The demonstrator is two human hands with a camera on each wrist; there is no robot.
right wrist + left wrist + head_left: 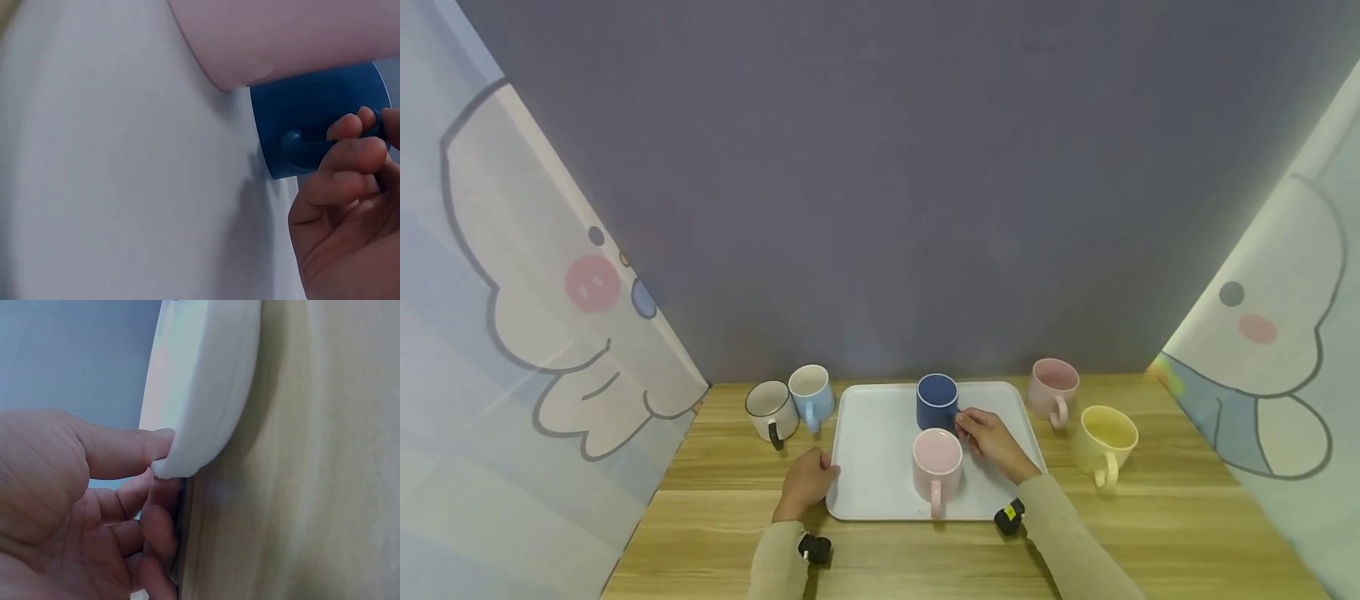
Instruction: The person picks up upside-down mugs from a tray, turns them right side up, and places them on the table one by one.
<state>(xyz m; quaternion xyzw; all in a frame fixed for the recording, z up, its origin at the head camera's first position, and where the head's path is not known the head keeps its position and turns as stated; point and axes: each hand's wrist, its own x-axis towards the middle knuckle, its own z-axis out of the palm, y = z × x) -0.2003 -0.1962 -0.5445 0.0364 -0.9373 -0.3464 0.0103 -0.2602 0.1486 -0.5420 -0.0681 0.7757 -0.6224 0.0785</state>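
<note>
A white tray (872, 450) lies on the wooden table, and my left hand (807, 481) pinches its left rim. In the left wrist view the thumb (128, 452) presses on top of the rim while curled fingers sit beneath and beside it. Toward the back of the tray stands a dark blue mug (936, 407), upright. My right hand (991, 439) grips that mug's handle, its fingers curled round it in the right wrist view. Just in front of the blue mug, a pink mug (937, 467) stands on the tray with its handle toward me.
Left of the tray stand a white mug with a black handle (771, 412) and a light blue mug (812, 398). On the right are another pink mug (1052, 389) and a yellow mug (1102, 443). A grey wall (910, 208) rises behind the table (895, 562).
</note>
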